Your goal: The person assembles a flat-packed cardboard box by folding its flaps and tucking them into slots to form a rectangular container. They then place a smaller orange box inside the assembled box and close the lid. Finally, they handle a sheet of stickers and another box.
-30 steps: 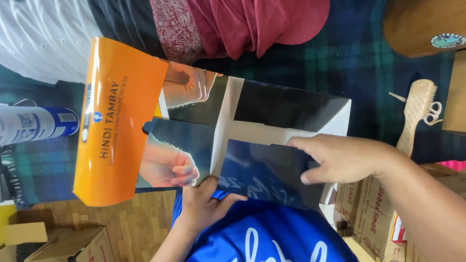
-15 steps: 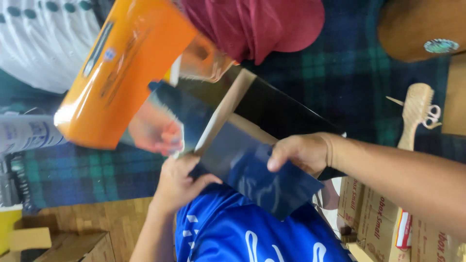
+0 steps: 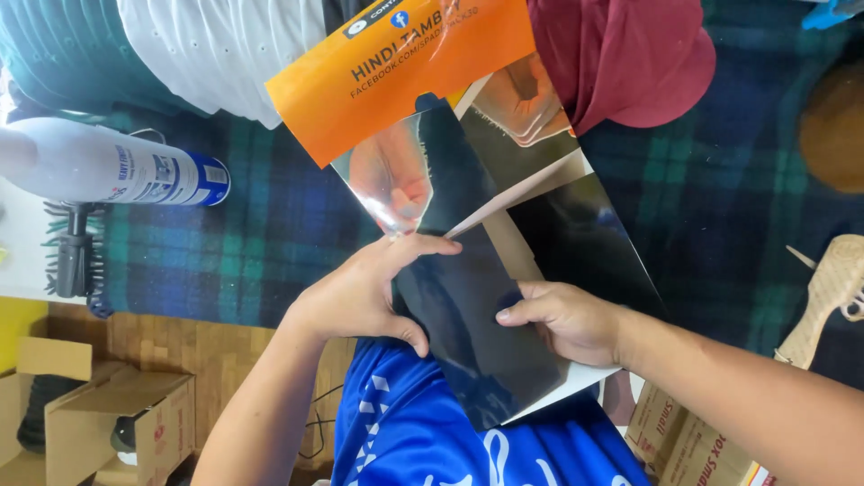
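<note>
A clear glossy plastic bag point(image 3: 468, 297) with an orange card header point(image 3: 405, 63) lies slanted over my lap. My left hand point(image 3: 369, 288) grips its left edge, fingers on top and thumb underneath. My right hand point(image 3: 567, 319) pinches the bag's lower right part with curled fingers. A blue jersey point(image 3: 423, 423) sits at the bag's lower end, under my hands. Another person's hands point(image 3: 391, 175) show through the plastic near the header and hold the top end.
A white and blue spray can point(image 3: 117, 166) and a dark hairbrush point(image 3: 72, 256) lie left on the plaid blanket point(image 3: 738, 207). A wooden brush point(image 3: 832, 288) is at right. Cardboard boxes point(image 3: 117, 423) stand bottom left, with more boxes point(image 3: 684, 441) bottom right. Maroon cloth point(image 3: 621, 54) lies at top.
The orange header swung from the left side up to the top of view as the bag turned. My hands shifted down onto the bag's lower half.
</note>
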